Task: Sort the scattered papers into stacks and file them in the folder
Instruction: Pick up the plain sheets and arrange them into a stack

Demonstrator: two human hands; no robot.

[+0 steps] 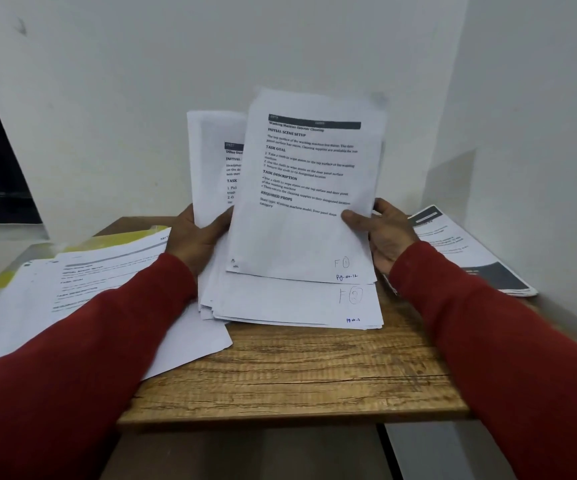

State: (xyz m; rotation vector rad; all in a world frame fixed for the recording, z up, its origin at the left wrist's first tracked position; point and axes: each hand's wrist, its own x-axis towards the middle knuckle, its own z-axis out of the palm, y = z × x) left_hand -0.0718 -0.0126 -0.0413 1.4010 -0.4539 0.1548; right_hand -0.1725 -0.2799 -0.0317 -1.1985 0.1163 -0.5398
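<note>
Our right hand (pixel 386 233) pinches the top sheet (pixel 306 188) at twelve o'clock; our left hand (pixel 198 237) grips the sheaf (pixel 294 303). Loose grips could let pages slide and mix stacks.

Both my arms, in red sleeves, reach forward toward twelve o'clock. My left hand (pixel 195 237) curls its fingers round a sheaf at eleven, thumb in front. My right hand (pixel 386 233) pinches a sheet at one, thumb across its face.
</note>
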